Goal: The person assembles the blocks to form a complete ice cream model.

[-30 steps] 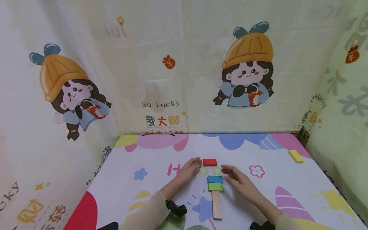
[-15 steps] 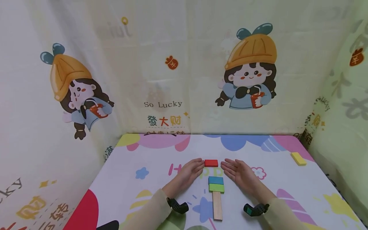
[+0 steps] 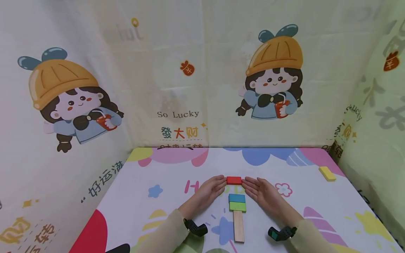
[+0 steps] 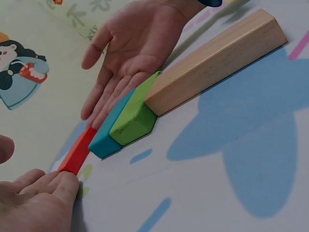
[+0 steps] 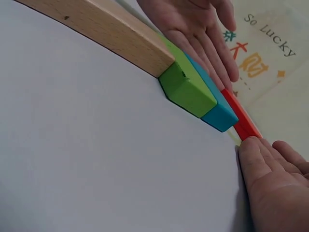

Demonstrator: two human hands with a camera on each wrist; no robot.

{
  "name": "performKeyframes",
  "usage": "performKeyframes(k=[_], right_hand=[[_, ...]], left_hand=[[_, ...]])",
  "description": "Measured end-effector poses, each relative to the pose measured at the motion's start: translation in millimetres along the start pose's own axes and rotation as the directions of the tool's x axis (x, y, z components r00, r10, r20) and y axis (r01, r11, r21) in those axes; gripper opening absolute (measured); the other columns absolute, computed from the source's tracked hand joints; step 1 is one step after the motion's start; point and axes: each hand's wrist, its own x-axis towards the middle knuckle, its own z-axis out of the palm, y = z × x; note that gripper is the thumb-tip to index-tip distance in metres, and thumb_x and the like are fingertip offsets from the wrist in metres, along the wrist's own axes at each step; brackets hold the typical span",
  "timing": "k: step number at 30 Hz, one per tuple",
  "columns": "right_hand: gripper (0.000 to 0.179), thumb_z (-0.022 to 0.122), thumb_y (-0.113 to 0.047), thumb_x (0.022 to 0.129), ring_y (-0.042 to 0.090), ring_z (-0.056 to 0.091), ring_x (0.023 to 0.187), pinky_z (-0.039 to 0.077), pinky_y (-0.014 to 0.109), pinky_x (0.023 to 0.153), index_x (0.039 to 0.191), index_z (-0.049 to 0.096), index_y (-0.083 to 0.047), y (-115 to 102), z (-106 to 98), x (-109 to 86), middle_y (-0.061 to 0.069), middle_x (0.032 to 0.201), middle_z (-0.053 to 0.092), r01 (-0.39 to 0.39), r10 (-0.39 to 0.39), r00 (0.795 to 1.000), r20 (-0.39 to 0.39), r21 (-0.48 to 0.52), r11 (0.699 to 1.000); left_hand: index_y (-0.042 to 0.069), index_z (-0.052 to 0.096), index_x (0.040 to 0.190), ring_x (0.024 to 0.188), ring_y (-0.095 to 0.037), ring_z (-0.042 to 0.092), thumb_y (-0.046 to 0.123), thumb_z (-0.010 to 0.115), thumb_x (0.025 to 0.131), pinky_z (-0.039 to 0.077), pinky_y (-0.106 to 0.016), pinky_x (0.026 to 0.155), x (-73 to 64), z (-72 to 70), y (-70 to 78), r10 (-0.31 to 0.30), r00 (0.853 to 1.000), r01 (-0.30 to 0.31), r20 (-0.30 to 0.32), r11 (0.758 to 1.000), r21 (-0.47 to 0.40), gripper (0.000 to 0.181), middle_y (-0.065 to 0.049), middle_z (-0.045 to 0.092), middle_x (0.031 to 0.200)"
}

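A red block lies flat on the table between both hands' fingertips. My left hand, fingers straight, touches its left end. From the other side my right hand, also with straight fingers, meets its right end; the right wrist view shows the fingertips right at the red block. Nearer the body, a blue block lies flush against a green block. A long plain wooden block adjoins the green one and points toward the body.
A yellow block lies near the table's right edge. The table carries a printed cover of stars, flowers and letters. Patterned cloth hangs behind it and at both sides. Dark wrist cameras sit on both wrists.
My right hand has turned its palm inward and come in to the red block's right end. The red block has shifted slightly right and nearer; the left hand followed it.
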Motion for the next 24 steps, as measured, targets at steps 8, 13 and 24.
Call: performKeyframes(k=[8, 13, 24], right_hand=[[0.073, 0.028, -0.045, 0.113, 0.026, 0.036, 0.153, 0.03, 0.037, 0.123, 0.164, 0.003, 0.001, -0.2, -5.4, -10.0, 0.019, 0.172, 0.015, -0.021, 0.021, 0.999, 0.038, -0.013, 1.0], [0.07, 0.022, -0.043, 0.114, 0.025, 0.037, 0.152, 0.029, 0.039, 0.124, 0.164, 0.0, 0.002, -0.8, -9.3, -17.5, 0.017, 0.17, 0.022, -0.037, 0.038, 0.997, 0.068, -0.005, 0.999], [0.07, 0.022, -0.043, 0.114, 0.027, 0.039, 0.152, 0.031, 0.04, 0.123, 0.164, 0.003, 0.003, 2.4, -8.1, -27.5, 0.019, 0.17, 0.022, -0.061, 0.062, 0.997, 0.055, -0.022, 0.998]], left_hand=[[0.0, 0.032, 0.16, 0.153, -0.033, 0.035, 0.021, 0.045, 0.111, 0.035, -0.042, 0.121, -3.6, -0.3, -3.4, -0.025, 0.999, 0.026, 0.043, 0.999, -0.027, 0.055, -0.019, 0.039, 0.163], [-0.001, 0.032, 0.159, 0.153, -0.033, 0.035, 0.022, 0.046, 0.111, 0.035, -0.042, 0.121, -6.8, -0.3, -4.9, -0.036, 0.997, 0.037, 0.071, 0.999, -0.015, 0.055, -0.018, 0.039, 0.163], [0.0, 0.034, 0.159, 0.153, -0.032, 0.037, 0.026, 0.047, 0.111, 0.037, -0.041, 0.12, -17.7, 1.5, -6.8, -0.071, 0.994, 0.073, 0.079, 0.997, -0.03, 0.056, -0.017, 0.041, 0.163]])
